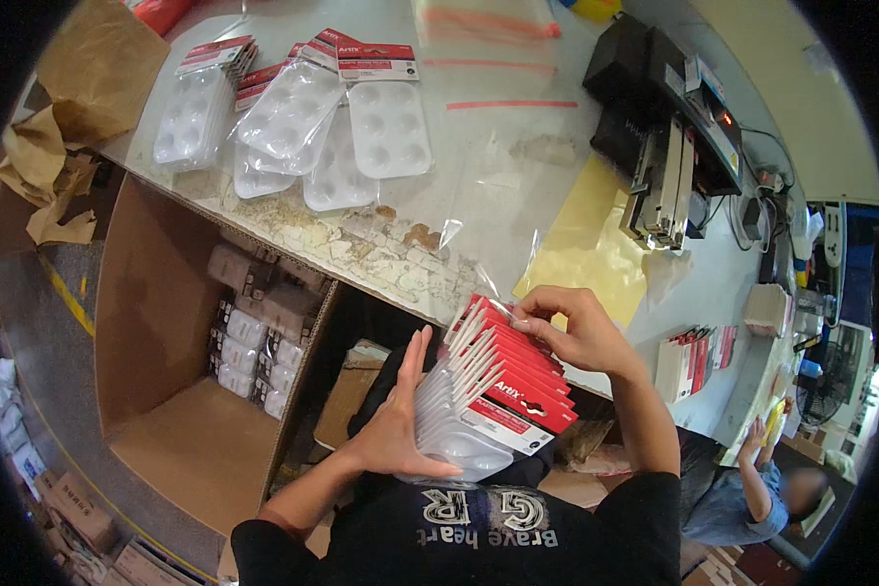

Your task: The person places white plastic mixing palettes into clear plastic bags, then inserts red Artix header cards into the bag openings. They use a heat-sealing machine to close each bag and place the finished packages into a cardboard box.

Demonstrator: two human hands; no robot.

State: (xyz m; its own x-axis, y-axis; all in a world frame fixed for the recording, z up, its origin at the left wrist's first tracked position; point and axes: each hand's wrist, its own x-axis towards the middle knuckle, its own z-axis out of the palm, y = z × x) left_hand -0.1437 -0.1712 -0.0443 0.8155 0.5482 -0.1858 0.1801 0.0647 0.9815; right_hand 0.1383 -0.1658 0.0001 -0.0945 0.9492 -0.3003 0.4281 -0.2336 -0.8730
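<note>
A thick stack of packaged white plastic paint palettes (462, 451) with red header cards rests against my front, just off the table's edge. My left hand (398, 430) wraps round its palette end, thumb on the near side and fingers stretched along the far side. At the card end, my right hand (578, 332) pinches the top of the farthest red cards between thumb and fingers. The cards fan out in a row. More packaged palettes (389, 132) lie loosely overlapped on the table, beside a neat pile of them (193, 117).
An open cardboard box (181, 410) with wrapped packs stands at left below the table (361, 254). Clear zip bags (508, 127) and a yellow sheet (591, 244) lie on the tabletop. A black sealing machine (669, 127) stands at right. Another person (752, 498) works at lower right.
</note>
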